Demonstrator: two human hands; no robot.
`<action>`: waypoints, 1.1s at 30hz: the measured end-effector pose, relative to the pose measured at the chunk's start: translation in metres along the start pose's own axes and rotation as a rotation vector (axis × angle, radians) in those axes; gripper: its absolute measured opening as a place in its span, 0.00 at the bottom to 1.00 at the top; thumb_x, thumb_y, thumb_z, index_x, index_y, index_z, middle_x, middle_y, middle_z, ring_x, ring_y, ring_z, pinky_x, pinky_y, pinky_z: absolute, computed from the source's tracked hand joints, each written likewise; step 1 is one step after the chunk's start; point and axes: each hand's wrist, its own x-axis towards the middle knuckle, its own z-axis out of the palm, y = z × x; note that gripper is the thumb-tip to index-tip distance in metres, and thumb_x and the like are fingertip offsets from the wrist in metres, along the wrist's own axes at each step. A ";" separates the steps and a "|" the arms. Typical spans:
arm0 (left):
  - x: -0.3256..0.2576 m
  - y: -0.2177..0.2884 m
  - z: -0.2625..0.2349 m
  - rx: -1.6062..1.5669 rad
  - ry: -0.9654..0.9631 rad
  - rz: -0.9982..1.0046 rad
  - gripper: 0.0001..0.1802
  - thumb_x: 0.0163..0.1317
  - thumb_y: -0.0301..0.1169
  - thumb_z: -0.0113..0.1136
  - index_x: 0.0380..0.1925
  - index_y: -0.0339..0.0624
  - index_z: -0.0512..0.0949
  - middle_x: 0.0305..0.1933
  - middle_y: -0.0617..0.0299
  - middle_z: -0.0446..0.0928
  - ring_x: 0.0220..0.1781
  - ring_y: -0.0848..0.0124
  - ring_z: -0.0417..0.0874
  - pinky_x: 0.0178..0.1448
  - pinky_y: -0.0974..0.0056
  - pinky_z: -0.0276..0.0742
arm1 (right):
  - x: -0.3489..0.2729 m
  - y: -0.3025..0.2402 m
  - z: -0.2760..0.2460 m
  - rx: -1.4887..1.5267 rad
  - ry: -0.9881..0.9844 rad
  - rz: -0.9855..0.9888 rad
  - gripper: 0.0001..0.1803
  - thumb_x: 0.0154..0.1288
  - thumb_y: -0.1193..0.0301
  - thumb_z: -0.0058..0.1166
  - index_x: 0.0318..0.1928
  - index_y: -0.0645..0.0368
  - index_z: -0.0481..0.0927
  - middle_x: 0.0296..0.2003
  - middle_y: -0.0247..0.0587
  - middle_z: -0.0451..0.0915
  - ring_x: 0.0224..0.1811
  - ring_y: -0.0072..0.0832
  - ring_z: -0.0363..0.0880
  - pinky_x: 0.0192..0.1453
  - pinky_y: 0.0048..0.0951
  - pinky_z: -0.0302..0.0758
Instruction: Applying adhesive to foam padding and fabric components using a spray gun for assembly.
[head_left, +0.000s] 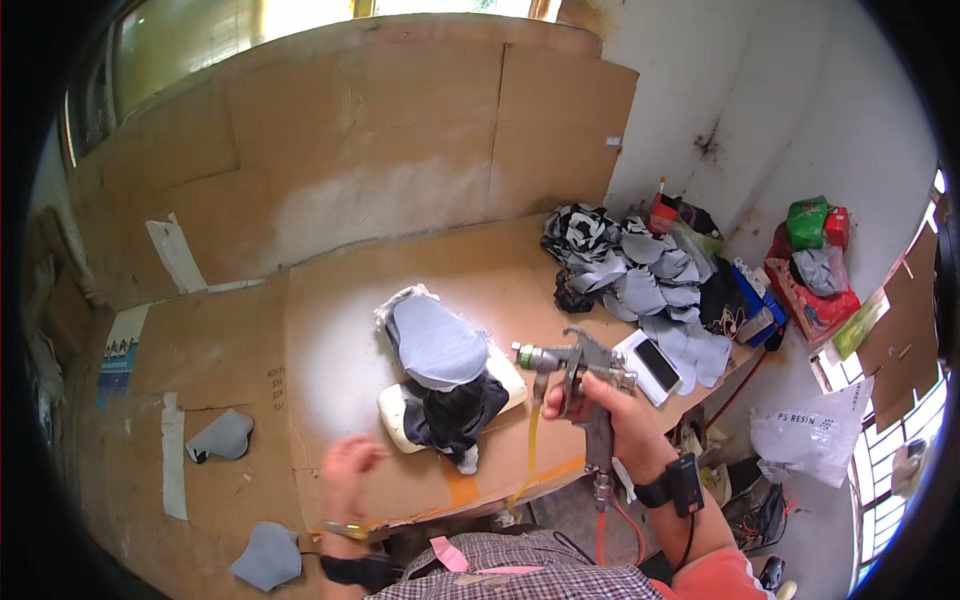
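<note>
Checked cloth [535, 550] is closest, 6 o'clock. Spray gun [573, 368] at 4 o'clock, right hand [627, 418] wrapped round its handle [599, 445]: best hold, probably rigid, hefty metal, hoses [532, 450] dragging. Left hand [350, 466] is blurry, can't tell if it's curled.

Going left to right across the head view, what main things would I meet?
Upper loose grey piece, left hand, black cloth, spray gun, phone, white plastic bag.
</note>
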 end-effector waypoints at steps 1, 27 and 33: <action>-0.018 0.009 0.036 0.000 -0.221 -0.024 0.09 0.61 0.27 0.58 0.41 0.37 0.77 0.34 0.58 0.82 0.37 0.70 0.83 0.46 0.67 0.78 | 0.007 0.007 0.002 0.054 0.035 0.003 0.18 0.73 0.62 0.43 0.50 0.65 0.74 0.41 0.43 0.80 0.44 0.33 0.80 0.54 0.36 0.75; -0.078 -0.027 0.171 -0.068 -1.051 -0.584 0.22 0.72 0.44 0.46 0.49 0.36 0.77 0.47 0.60 0.79 0.46 0.72 0.79 0.55 0.66 0.73 | -0.022 0.037 0.006 -0.067 0.080 -0.052 0.18 0.73 0.61 0.42 0.49 0.64 0.74 0.39 0.39 0.79 0.45 0.32 0.80 0.56 0.37 0.74; -0.062 -0.045 0.126 0.300 -1.105 -0.410 0.24 0.72 0.45 0.44 0.51 0.37 0.77 0.45 0.64 0.79 0.41 0.77 0.77 0.50 0.69 0.73 | -0.089 0.032 0.020 -0.728 -0.076 -0.171 0.29 0.59 0.75 0.60 0.61 0.61 0.66 0.41 0.40 0.78 0.40 0.24 0.78 0.45 0.27 0.75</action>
